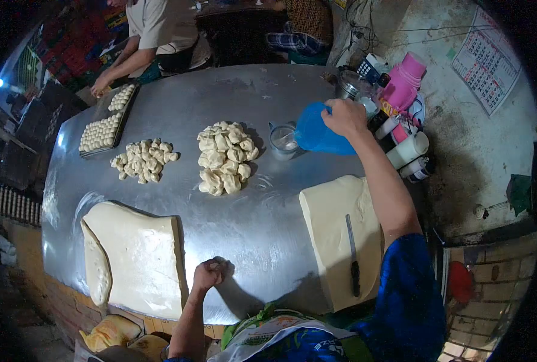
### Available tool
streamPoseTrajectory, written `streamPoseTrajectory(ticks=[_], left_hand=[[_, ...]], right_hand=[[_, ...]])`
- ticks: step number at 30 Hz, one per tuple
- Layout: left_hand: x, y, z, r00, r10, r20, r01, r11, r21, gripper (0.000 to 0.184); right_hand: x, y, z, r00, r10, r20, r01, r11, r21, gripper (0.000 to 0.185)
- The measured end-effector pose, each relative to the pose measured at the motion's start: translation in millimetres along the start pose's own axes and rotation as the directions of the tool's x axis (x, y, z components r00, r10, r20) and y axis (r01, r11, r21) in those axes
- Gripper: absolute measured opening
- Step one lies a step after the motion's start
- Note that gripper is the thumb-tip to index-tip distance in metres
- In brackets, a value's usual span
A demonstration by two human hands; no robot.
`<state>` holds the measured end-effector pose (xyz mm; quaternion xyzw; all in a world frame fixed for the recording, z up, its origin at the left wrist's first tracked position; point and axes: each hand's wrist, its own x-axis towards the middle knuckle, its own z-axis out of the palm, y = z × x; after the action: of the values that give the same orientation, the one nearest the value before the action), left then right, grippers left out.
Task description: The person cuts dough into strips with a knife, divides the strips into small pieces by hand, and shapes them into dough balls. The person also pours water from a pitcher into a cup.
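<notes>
My right hand point(345, 117) is closed on the edge of a blue plastic container point(321, 134) at the upper right of the metal table point(220, 96). Beside it stands a clear cup point(282, 140) with something pale inside. My left hand point(210, 273) is curled near the table's front edge, between two dough slabs; what it holds, if anything, is hidden. The left slab point(138, 256) is large and shiny. On the right slab point(335, 241) lies a knife point(355, 277) with a black handle. Dough pieces form a larger pile point(223, 158) and a smaller pile point(143, 161).
Another person point(153, 30) works at the far left beside a tray of small dough balls point(99, 134). Bottles point(408, 151), a pink jug point(404, 81) and a metal pot point(351, 84) crowd the right edge. A calendar point(487, 63) hangs on the wall.
</notes>
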<state>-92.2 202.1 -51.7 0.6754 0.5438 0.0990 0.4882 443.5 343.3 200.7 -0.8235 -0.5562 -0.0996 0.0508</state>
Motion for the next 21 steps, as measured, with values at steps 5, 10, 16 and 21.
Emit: streamPoseTrajectory(ticks=[5, 10, 16, 21], left_hand=[[-3.2, 14.3, -4.1, 1.000, 0.028, -0.005, -0.028, 0.999, 0.019, 0.027], [-10.0, 51.6, -13.4, 0.998, -0.053, 0.018, 0.054, 0.998, -0.025, 0.025], [-8.7, 50.4, -12.5, 0.998, -0.059, 0.009, 0.059, 0.998, -0.005, 0.025], [-6.7, 39.4, -11.4, 0.998, -0.066, 0.016, 0.066, 0.998, 0.000, 0.026]], right_hand=[[4.0, -1.6, -1.1, 0.999, -0.024, -0.022, 0.024, 1.000, -0.003, 0.034], [6.8, 2.7, 6.8, 0.998, -0.038, -0.044, 0.038, 0.999, -0.008, 0.035], [3.9, 7.1, 10.7, 0.998, -0.029, -0.059, 0.029, 1.000, 0.001, 0.035], [0.7, 10.0, 13.0, 0.999, 0.018, -0.050, -0.016, 0.999, 0.042, 0.034]])
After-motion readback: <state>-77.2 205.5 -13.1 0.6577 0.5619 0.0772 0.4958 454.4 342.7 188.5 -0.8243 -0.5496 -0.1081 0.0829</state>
